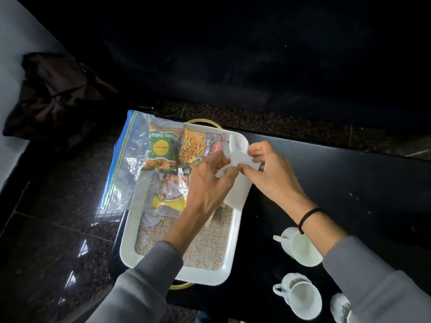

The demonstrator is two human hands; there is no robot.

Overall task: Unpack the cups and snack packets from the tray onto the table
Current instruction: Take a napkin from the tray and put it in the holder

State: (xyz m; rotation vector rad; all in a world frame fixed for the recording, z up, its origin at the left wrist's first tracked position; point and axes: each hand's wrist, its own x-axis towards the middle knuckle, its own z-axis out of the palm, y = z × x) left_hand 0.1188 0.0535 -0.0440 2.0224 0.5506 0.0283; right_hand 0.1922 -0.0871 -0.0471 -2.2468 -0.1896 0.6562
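left hand (pixel 211 180) and right hand (pixel 268 169): fingers of both pinched on clear plastic bag (pixel 238 157) over white rectangular tray (pixel 231 248) | snack packets (pixel 172 150) in tray; white ceramic cups (pixel 300 245) on black table (pixel 349 178)

Grey ribbed-knit sleeves are seen on both forearms, the cuffs pushed back from the wrists. A thin dark cord bracelet (pixel 309 216) is worn around the right wrist, and the left hand (pixel 206 183) and right hand (pixel 271 169) are bare.
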